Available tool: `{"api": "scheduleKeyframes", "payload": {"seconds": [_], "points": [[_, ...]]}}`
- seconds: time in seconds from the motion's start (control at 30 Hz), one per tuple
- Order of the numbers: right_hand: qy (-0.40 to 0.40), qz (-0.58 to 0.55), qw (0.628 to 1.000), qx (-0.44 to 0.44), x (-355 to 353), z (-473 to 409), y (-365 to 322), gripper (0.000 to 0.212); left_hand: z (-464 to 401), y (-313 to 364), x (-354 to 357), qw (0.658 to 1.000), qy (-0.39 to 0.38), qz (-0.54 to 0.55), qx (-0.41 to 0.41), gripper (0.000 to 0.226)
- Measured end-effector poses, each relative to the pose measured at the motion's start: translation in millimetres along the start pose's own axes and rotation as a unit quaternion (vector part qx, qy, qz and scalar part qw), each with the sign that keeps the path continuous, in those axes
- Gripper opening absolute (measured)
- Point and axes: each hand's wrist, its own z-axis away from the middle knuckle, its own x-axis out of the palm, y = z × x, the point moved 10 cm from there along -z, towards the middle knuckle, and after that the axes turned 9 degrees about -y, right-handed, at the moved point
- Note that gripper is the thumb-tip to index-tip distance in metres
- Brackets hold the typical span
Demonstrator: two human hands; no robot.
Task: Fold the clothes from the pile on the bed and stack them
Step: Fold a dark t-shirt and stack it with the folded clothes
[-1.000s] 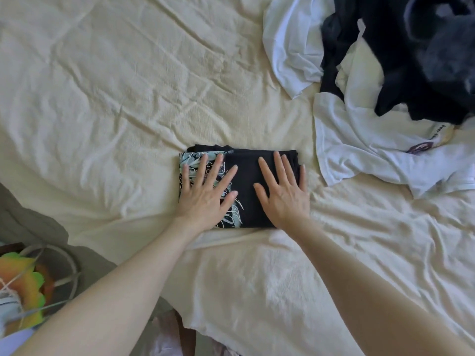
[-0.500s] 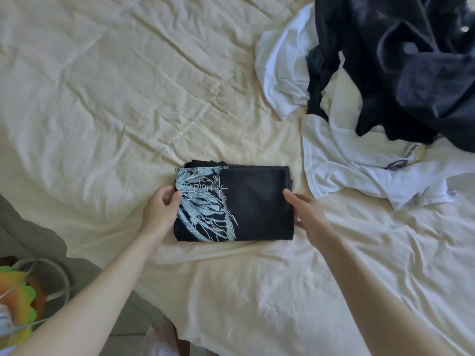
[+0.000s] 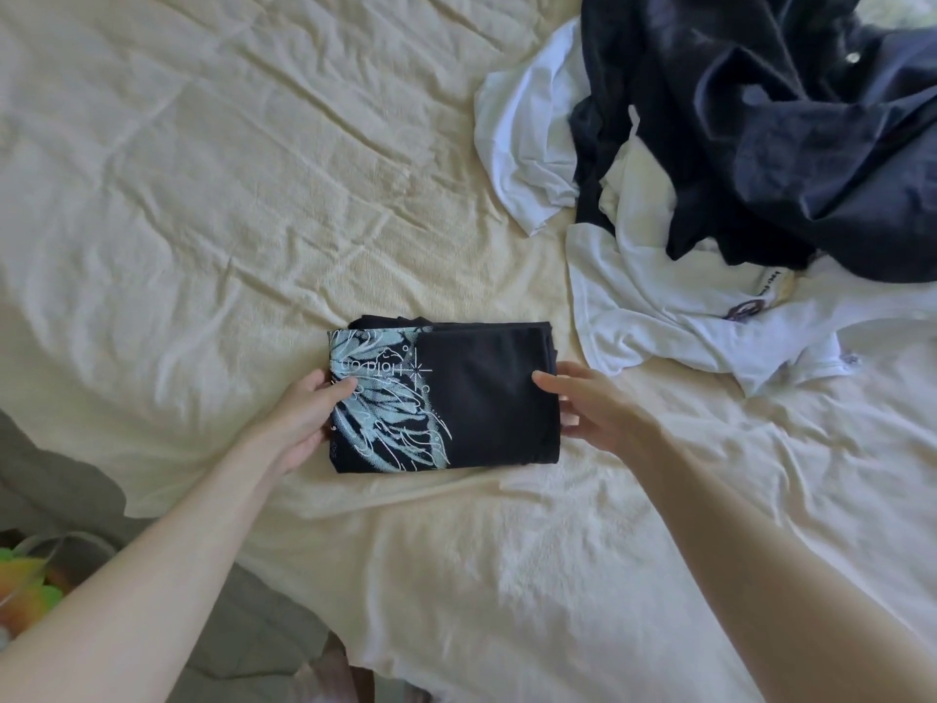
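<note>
Head view: one folded black shirt lies mid-bed. Left hand grips its left edge, thumb on top; right hand grasps the right edge. Judged soft, light, floppy: support both ends. One unfolded pile at the far right corner

Both hands curled, thumbs up

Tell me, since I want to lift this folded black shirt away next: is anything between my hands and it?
Nothing visible. The left hand already pinches the printed edge of the folded black shirt, and the right hand grips its opposite edge. The pile of clothes lies apart, to the upper right.
</note>
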Motion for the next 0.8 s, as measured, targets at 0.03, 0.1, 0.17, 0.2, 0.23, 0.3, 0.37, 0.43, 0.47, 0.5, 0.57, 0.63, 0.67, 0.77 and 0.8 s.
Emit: {"api": "scheduleKeyframes", "payload": {"seconds": [0.03, 0.1, 0.17, 0.2, 0.23, 0.3, 0.37, 0.43, 0.47, 0.5, 0.57, 0.63, 0.67, 0.77, 0.8], "points": [[-0.002, 0.0, 1.0, -0.007, 2, 2, 0, 0.03, 3, 1, 1, 1.0, 0.005, -0.006, 0.009, 0.025], [0.004, 0.006, 1.0, -0.023, 6, 10, -1, 0.033, 13, 2, 2, 0.999, 0.018, -0.009, 0.028, 0.026], [0.014, 0.007, 0.999, -0.043, 9, 22, -2, 0.032, 29, 1, 1, 0.998, 0.036, -0.009, 0.05, 0.024], [0.019, 0.009, 0.998, -0.055, 11, 29, -3, 0.031, 38, 1, 0, 0.997, 0.043, -0.011, 0.059, 0.022], [0.022, 0.015, 0.998, -0.064, 12, 39, -2, 0.031, 48, 0, 0, 0.997, 0.048, -0.015, 0.067, 0.021], [0.018, 0.021, 0.997, -0.074, 17, 61, 0, 0.029, 69, 1, -1, 0.995, 0.051, -0.023, 0.081, 0.015], [0.008, 0.009, 0.997, -0.076, 25, 87, 3, 0.025, 91, 4, 1, 0.995, 0.05, -0.016, 0.089, 0.009], [0.012, -0.002, 0.997, -0.072, 31, 115, 8, 0.025, 114, 6, 5, 0.995, 0.045, -0.013, 0.086, 0.005], [0.023, -0.007, 0.997, -0.069, 31, 129, 12, 0.026, 125, 6, 8, 0.996, 0.041, -0.02, 0.083, 0.004], [0.037, -0.016, 0.997, -0.067, 31, 142, 15, 0.028, 135, 7, 11, 0.996, 0.036, -0.027, 0.081, 0.002], [0.057, -0.033, 0.996, -0.065, 30, 169, 19, 0.03, 157, 11, 18, 0.996, 0.021, -0.04, 0.082, 0.002], [0.067, -0.04, 0.994, -0.071, 30, 193, 19, 0.03, 177, 17, 22, 0.995, 0.005, -0.05, 0.086, 0.003], [0.072, -0.042, 0.994, -0.077, 32, 205, 19, 0.03, 186, 19, 23, 0.995, 0.0, -0.054, 0.089, 0.004], [0.102, -0.057, 0.987, -0.106, 38, 242, 23, 0.028, 212, 23, 27, 0.993, -0.019, -0.066, 0.099, 0.005], [0.113, -0.063, 0.985, -0.116, 40, 254, 28, 0.027, 219, 23, 29, 0.992, -0.026, -0.074, 0.1, 0.005]]}}
